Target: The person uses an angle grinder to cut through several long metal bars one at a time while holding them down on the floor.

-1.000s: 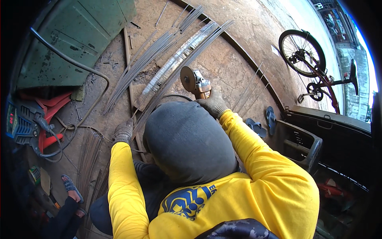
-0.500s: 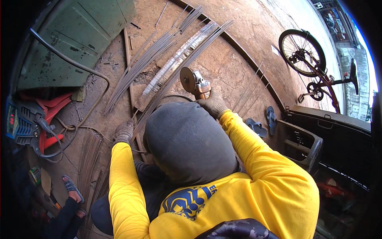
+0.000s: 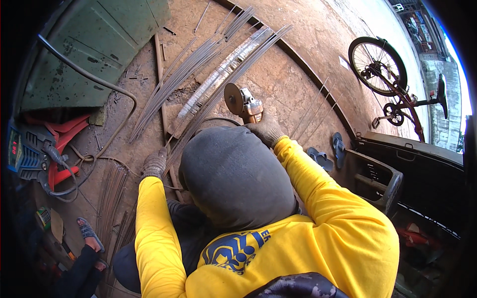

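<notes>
An angle grinder [image 3: 252, 110] is gripped in my gloved right hand [image 3: 266, 130], its round cutting disc [image 3: 234, 98] standing upright beside a bundle of thin metal rods [image 3: 218, 94]. My left hand [image 3: 155, 163], also gloved, is closed at the near end of those rods, round what looks like a thin metal rod [image 3: 169, 141]; the fingers partly cover it. A pale, worn metal bar [image 3: 218, 74] lies along the bundle, with more rods [image 3: 185, 72] to its left. A dark grey head covering [image 3: 236, 174] hides the rods' near part.
At left are a green metal panel [image 3: 84, 59], a cable [image 3: 89, 77] and a red and blue machine [image 3: 32, 154]. Someone's sandalled foot [image 3: 91, 238] is lower left. Slippers [image 3: 320, 159], a dark plastic stool [image 3: 370, 179] and a bicycle [image 3: 392, 94] are at right. A long steel bar [image 3: 308, 64] crosses behind.
</notes>
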Tool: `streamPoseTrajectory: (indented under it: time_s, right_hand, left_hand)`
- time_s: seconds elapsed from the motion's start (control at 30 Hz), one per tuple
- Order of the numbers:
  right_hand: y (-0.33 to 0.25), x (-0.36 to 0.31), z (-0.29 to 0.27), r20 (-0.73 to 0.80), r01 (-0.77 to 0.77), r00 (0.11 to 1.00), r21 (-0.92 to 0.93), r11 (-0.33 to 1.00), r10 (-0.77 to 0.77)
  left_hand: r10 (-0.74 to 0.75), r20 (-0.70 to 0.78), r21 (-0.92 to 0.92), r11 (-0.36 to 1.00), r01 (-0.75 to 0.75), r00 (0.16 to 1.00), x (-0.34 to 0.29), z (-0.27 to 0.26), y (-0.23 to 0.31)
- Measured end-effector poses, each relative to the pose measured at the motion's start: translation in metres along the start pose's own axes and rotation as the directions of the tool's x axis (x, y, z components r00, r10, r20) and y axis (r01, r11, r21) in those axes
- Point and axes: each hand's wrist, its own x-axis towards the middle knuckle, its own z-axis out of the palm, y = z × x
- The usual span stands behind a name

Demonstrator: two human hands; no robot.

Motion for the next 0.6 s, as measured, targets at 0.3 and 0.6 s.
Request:
streamPoseTrajectory:
  time_s: [0.3, 0.6]
  right_hand:
    - [-0.019, -0.014, -0.008, 0.002, -0.042, 0.999, -0.038, 0.998, 0.042]
    - [-0.013, -0.012, -0.008, -0.017, -0.031, 0.999, -0.029, 0.999, 0.031]
  left_hand:
    - [-0.014, -0.031, 0.036, 0.999, 0.015, 0.999, 0.0, 0.002, 0.001]
    - [-0.022, -0.052, 0.052, 0.998, 0.024, 0.998, 0.006, 0.006, -0.001]
